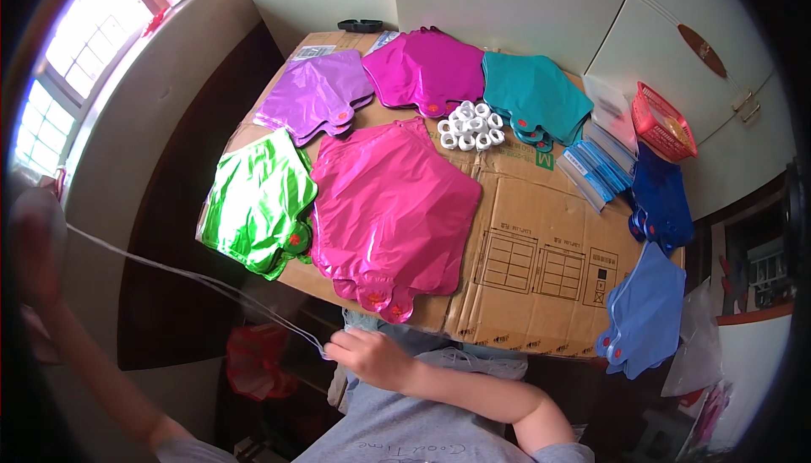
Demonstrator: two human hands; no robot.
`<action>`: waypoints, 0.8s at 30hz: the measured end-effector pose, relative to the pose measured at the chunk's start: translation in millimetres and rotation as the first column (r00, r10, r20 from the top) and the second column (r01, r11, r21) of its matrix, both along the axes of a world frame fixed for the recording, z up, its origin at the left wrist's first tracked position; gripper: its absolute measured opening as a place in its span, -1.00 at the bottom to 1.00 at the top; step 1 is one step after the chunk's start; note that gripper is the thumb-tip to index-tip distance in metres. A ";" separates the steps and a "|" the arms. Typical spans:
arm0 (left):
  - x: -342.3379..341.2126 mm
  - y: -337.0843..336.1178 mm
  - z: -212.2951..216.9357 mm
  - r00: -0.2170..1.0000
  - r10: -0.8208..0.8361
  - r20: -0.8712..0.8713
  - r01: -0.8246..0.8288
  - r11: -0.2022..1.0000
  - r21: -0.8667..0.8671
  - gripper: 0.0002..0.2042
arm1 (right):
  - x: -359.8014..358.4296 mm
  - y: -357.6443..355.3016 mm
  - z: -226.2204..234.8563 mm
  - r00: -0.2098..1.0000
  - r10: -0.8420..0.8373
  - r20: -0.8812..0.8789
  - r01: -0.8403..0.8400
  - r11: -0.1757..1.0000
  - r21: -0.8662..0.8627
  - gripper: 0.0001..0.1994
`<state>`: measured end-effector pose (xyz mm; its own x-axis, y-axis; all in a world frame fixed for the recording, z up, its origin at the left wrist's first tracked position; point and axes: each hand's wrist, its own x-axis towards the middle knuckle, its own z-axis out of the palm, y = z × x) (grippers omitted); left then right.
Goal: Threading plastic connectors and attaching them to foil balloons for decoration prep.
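A thin white string (211, 281) runs in a long double line between my two hands. Closed near the cardboard's front edge, my right hand (369, 357) grips one end of it against my front. My left hand (38, 239) is raised at the far left rim, where the string's other end reaches it; its fingers are dark and blurred, but the string is drawn out from it. Nearest to my right hand lies a stack of flat pink foil balloons (397, 209). Left of that is a shiny green stack (253, 201). Several small white coils (471, 127) sit together behind the pink stack.
Flat cardboard (541, 201) covers the table. Purple (317, 91), magenta (427, 70) and teal (536, 95) foil stacks line its back. At right are blue-and-white packets (596, 171), a red basket (663, 121), and dark blue (663, 197) and light blue (646, 311) stacks overhanging the edge.
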<state>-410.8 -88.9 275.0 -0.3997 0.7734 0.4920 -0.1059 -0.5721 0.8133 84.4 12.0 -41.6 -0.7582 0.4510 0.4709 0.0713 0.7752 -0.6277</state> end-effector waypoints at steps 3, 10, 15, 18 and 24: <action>-3.6 -2.3 -13.4 0.999 -0.015 0.043 0.014 0.999 0.032 -0.70 | -38.0 19.3 31.1 0.998 0.060 0.015 -0.059 0.994 -0.093 -0.94; 64.6 10.6 -28.5 0.979 -0.158 -0.127 0.168 0.983 0.070 -0.73 | -91.4 56.8 106.7 0.883 0.157 -0.443 -0.307 0.907 -0.290 -0.95; 88.6 36.6 -67.5 0.994 -0.062 -0.087 0.056 0.996 -0.071 -0.77 | -93.5 59.1 182.1 0.630 0.224 -0.744 -0.509 0.843 -0.177 -0.95; 102.5 58.1 -87.2 0.997 -0.006 0.072 0.017 0.988 -0.154 -0.78 | -92.9 73.1 223.3 0.518 0.224 -0.825 -0.446 0.894 -0.037 -0.96; 159.1 67.6 -69.3 0.988 -0.019 -0.155 -0.002 0.991 -0.137 -0.83 | -95.0 127.7 309.1 0.542 0.328 -0.774 -0.180 0.945 0.275 -0.94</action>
<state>-251.7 -21.3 205.7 -0.3195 0.8406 0.4374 0.0238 -0.4544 0.8905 -10.6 139.7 267.5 -0.1055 0.1727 0.9793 -0.6163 0.7615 -0.2007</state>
